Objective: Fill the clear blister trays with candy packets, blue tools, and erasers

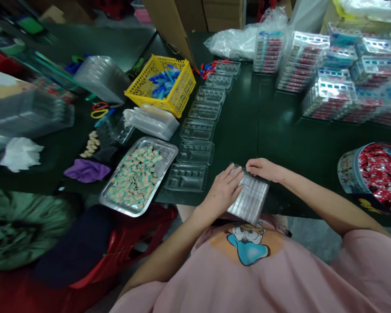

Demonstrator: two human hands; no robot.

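Observation:
A stack of clear plastic trays (250,198) stands at the table's near edge, against the front of the pink shirt. My left hand (224,190) lies across its left side, fingers stretched out over the top. At the far right corner of the stack, my right hand (263,168) has its fingers curled in on a tray edge; the fingertips are partly hidden. Left of my hands, several clear compartment trays (186,177) run in a row away from me. Beside that row, a metal tray (167,157) holds many small beige-and-green pieces (135,178).
A yellow basket (182,93) with blue items stands beyond the metal tray, near more stacked trays (156,121) and scissors (99,111). Filled clear packs (329,98) are piled at the back right. A tub (347,171) of red packets sits at the right. A red chair (143,230) is lower left.

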